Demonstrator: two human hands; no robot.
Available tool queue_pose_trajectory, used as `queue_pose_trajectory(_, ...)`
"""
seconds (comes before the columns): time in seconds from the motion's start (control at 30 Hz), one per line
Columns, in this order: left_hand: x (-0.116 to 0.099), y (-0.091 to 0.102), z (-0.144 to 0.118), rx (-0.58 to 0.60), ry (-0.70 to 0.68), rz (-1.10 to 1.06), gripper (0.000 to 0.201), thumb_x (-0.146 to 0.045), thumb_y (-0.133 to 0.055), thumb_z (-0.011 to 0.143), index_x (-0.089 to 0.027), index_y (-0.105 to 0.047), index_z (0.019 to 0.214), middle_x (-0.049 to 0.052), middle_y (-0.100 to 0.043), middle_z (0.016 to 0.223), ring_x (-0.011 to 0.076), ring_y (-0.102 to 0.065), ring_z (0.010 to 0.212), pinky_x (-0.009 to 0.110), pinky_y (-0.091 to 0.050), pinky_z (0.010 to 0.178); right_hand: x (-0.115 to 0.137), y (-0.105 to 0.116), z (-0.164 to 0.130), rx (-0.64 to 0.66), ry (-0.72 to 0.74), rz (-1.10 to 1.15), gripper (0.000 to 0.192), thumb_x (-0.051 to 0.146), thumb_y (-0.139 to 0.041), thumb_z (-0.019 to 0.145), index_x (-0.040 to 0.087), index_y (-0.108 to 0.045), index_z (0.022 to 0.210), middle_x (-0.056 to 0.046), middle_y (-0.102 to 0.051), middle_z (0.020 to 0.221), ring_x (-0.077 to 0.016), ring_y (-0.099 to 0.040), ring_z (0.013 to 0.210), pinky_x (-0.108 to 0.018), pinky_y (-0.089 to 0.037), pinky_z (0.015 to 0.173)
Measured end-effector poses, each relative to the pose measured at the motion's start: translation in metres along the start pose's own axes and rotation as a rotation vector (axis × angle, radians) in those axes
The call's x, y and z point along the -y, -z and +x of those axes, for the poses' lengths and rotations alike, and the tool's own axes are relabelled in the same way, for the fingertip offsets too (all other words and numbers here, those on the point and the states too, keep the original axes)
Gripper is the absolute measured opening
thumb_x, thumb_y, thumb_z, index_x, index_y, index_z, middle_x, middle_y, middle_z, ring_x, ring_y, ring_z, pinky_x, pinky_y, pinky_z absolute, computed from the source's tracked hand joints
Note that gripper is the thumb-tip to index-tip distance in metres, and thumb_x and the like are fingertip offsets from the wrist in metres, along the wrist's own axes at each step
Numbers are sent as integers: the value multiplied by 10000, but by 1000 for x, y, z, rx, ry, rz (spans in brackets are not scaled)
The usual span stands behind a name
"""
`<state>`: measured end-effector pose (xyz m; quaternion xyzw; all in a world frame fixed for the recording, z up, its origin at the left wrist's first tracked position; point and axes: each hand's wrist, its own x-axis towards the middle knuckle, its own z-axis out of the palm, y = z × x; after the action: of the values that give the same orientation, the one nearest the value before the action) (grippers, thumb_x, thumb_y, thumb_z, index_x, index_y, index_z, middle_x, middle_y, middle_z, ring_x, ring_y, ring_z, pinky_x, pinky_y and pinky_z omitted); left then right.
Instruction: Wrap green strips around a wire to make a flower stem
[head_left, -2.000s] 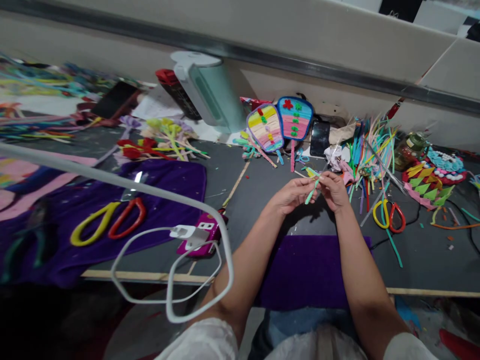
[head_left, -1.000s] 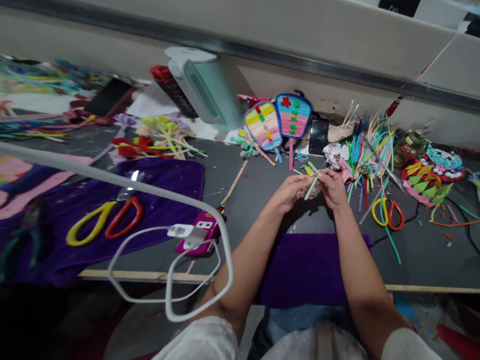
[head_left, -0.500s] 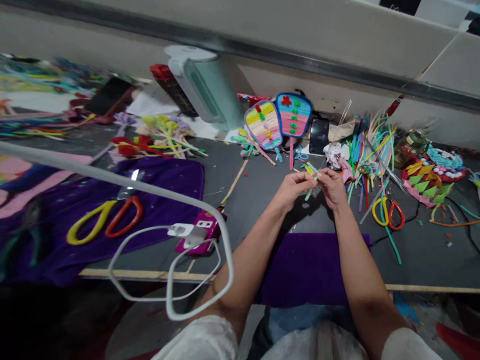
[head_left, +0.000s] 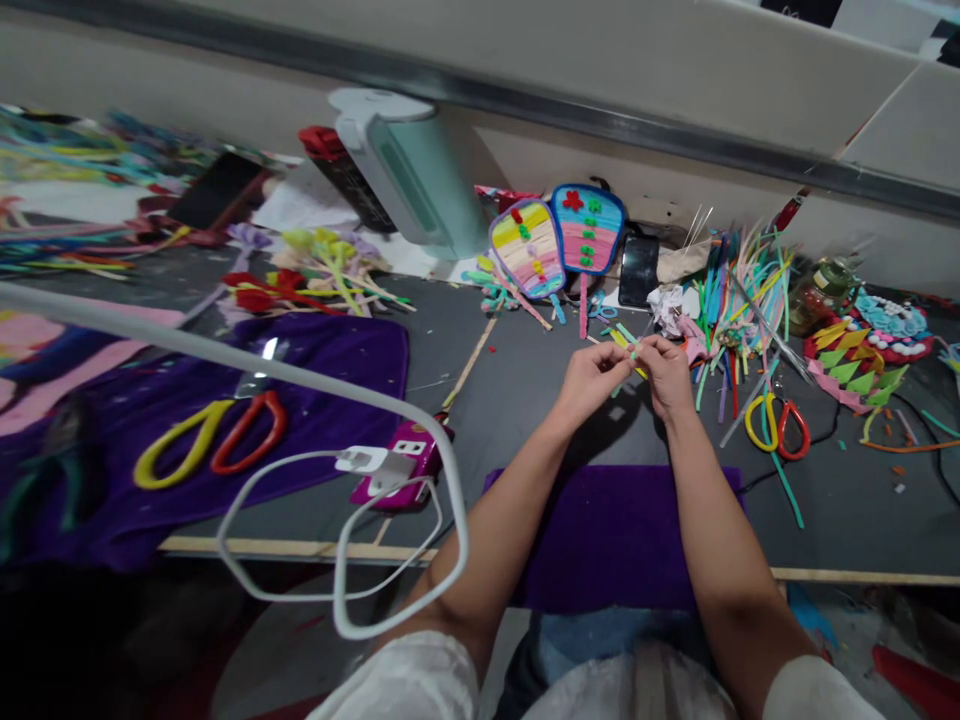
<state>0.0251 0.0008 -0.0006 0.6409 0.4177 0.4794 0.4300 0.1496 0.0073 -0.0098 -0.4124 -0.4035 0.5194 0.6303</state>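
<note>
Head view: just in front of the purple cloth [head_left: 615, 535] on the table [head_left: 847, 500], the left hand [head_left: 592, 380] and right hand [head_left: 667, 375] meet, both pinching a green pipe cleaner [head_left: 632, 352] between fingertips, likely to twist it. Its long axis runs diagonally, upper end pointing away toward the fans [head_left: 559, 245]; scissors [head_left: 776, 425] lie rightward.

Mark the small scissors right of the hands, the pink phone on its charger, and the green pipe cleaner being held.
small scissors [head_left: 777, 428], head view, on the handle loops.
pink phone [head_left: 409, 468], head view, on its body.
green pipe cleaner [head_left: 634, 352], head view, on the bit between the fingertips.
</note>
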Motion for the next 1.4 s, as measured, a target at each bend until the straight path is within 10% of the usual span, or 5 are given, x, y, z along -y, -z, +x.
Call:
queue_pose_trajectory(0.27,2,6,5,58,357,-588,221,-294,-757,631,-129,-650,733,-4,-606,619,79,-526,524,227,-454,570,8,1,0,42,-75,125,215,384,-714,667,183,-666,726,36,-572,630,-71,-487,566,-219,-414,580)
queue_pose_trajectory(0.9,3,13,6,322,555,-709,341,-294,-790,604,-95,-665,851,22,-622,636,94,-571,548,218,-462,527,3,14,5,81,-30,-31,214,363,-734,637,193,-612,684,49,-543,608,-81,-484,560,-232,-398,589)
queue_pose_trajectory(1.4,0,-1,0,-36,67,-32,127,-246,-676,658,-156,-596,621,-7,-545,606,91,-438,560,222,-326,547,1,8,3,-43,119,-240,195,359,-651,702,178,-580,683,50,-498,611,-80,-409,570,-225,-339,570)
